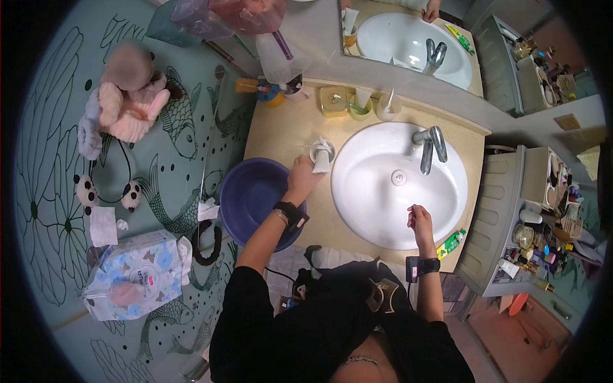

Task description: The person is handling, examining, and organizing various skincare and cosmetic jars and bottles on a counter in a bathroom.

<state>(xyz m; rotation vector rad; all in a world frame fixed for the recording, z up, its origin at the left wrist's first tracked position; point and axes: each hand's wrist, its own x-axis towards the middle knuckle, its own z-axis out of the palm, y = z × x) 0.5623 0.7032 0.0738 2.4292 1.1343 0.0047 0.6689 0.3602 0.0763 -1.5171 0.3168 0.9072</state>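
Note:
My left hand point(304, 176) is closed around the left side of a small cup point(313, 154) on the counter, between the purple basin and the sink. A white squeeze tube point(322, 160) leans out of this cup; my fingertips are partly hidden there. Over the front right part of the white sink point(367, 220) hangs my right hand point(419, 221), its fingers loosely curled with nothing visible in them. A green and yellow tube point(451, 243) lies on the counter beside my right wrist. The chrome faucet point(429, 147) stands at the sink's back right, and no water shows.
The purple basin point(233, 203) sits under my left forearm. Along the back stand a yellow soap box point(333, 101), a green cup point(361, 108) and a pale cup point(388, 107). A tissue pack point(137, 276) is at left; a crowded drawer unit point(501, 223) stands right.

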